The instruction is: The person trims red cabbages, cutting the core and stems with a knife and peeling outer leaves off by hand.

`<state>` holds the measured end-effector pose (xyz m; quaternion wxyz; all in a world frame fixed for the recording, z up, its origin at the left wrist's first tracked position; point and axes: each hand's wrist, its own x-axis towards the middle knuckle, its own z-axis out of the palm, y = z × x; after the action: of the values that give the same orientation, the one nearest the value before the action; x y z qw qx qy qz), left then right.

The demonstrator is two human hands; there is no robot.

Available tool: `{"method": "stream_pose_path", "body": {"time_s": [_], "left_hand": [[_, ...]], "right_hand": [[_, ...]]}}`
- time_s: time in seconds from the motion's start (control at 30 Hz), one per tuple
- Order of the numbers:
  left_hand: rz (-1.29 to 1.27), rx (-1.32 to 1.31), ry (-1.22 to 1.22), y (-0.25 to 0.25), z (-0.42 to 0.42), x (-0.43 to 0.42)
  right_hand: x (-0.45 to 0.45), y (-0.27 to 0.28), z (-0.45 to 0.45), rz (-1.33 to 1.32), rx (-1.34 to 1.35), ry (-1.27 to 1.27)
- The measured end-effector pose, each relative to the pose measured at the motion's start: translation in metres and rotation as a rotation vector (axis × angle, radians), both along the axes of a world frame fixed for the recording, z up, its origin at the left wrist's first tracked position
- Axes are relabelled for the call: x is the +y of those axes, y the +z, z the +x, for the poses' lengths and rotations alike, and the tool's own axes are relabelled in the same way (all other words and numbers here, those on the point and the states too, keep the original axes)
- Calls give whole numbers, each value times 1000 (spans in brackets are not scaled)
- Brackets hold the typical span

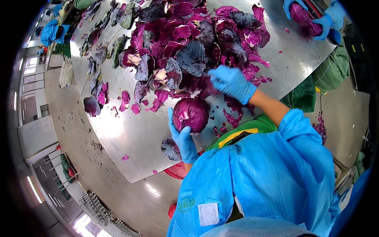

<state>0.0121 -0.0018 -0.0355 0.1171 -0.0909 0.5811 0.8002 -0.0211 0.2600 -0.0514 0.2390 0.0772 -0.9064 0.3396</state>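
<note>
A round red cabbage (pixel 194 112) rests in my left hand (pixel 183 143), whose blue-gloved fingers curl round its left and lower side, just above the metal table (pixel 118 146). Up and to the right is my right hand (pixel 232 83), also gloved in blue, its fingers closed. A loose purple cabbage leaf (pixel 206 87) hangs at those fingertips, slightly blurred. Beyond both hands lies a heap of torn cabbage leaves (pixel 192 58), dark blue-grey and purple. One dark leaf (pixel 170 149) lies beside my left wrist.
Across the table at the upper right, another person's gloved hands (pixel 323 27) hold a red cabbage (pixel 301 15). A green sack (pixel 333 71) stands at the table's right edge. Leaf scraps (pixel 125 96) are scattered on the left. Another person in blue (pixel 53 32) is farther back.
</note>
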Motion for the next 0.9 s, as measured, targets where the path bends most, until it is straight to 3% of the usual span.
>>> {"method": "stream_pose_path", "body": {"time_s": [0.07,0.1,0.17,0.2,0.27,0.3,0.4,0.43,0.53,0.6,0.63,0.67,0.73,0.77,0.9], "left_hand": [[122,-46,-112,-4,-5,-21],[192,-72,-161,-7,-8,-31],[185,-107,-192,-11,-13,-43],[114,-120,-230,-3,-18,-39],[-24,-146,-305,21,-29,-25],[-109,-10,-301,18,-33,-22],[-301,60,-341,37,-39,6],[-376,233,-301,27,-39,7],[-369,280,-76,21,-30,21],[-711,522,-149,11,-24,23],[-760,502,-147,14,-21,27],[-809,484,-144,16,-19,30],[-376,229,-52,15,-20,26],[-161,101,-6,13,-20,22],[79,-47,-146,-2,-27,-9]], "right_hand": [[37,11,-11,-95,71,-95],[54,28,-13,-222,-103,-236],[78,62,-17,63,-71,-388],[70,85,-14,56,-105,-381],[42,94,-10,28,-82,-93],[22,93,-3,-36,-222,67],[-25,65,10,-182,-513,401],[-29,46,11,-225,-477,392],[-30,15,8,-383,-445,394],[-21,11,11,-533,-532,433],[-23,21,17,-827,-659,360],[-18,29,17,-814,-680,275],[-9,40,18,-786,-716,108],[-8,41,18,-945,-694,66],[4,65,12,-1029,-745,188]]}}
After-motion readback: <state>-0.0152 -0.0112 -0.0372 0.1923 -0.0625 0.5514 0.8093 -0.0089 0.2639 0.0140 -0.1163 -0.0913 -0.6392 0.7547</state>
